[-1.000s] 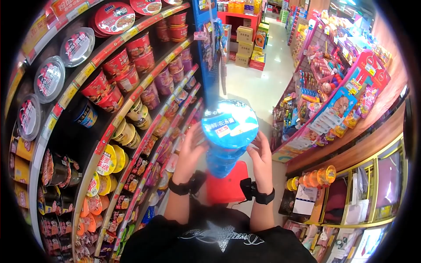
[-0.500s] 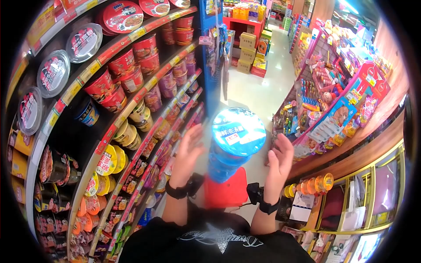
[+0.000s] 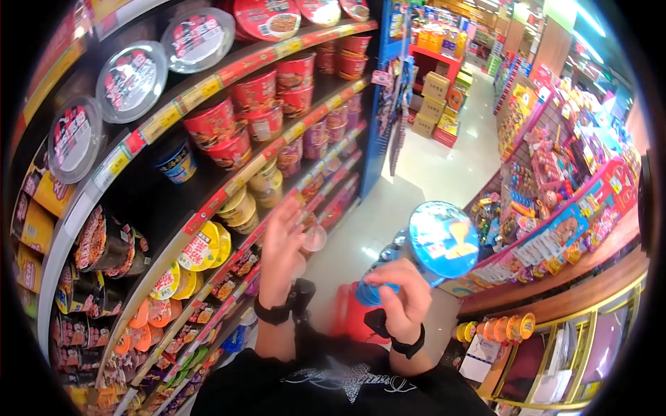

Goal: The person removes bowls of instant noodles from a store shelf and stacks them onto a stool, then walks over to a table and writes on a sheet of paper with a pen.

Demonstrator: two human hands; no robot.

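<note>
A tilted stack of blue instant noodle cups (image 3: 444,239) is in front of me, its shiny top lid facing up. My right hand (image 3: 402,295) overlaps the lower part of the stack, with curled fingers closed against it; the exact contact is partly hidden. To the left of the stack, apart from it, my left hand (image 3: 281,243) is raised near the shelves with fingers stretched out and nothing held. Pale translucent round shapes beside that hand are too unclear to name. Below the cups, a red object (image 3: 347,312) is partly covered.
Curved shelves on the left carry red noodle cups (image 3: 232,135), yellow-lidded cups (image 3: 201,249) and a lone blue cup (image 3: 177,163). At right stands a candy display (image 3: 541,229). Cardboard boxes (image 3: 431,97) are stacked farther along the aisle beside a blue shelf end panel (image 3: 381,104).
The view has swung left. The stack appears farther right and leans more. My right hand has come from open beside the cups to closed against them; my left hand is farther from the stack.
</note>
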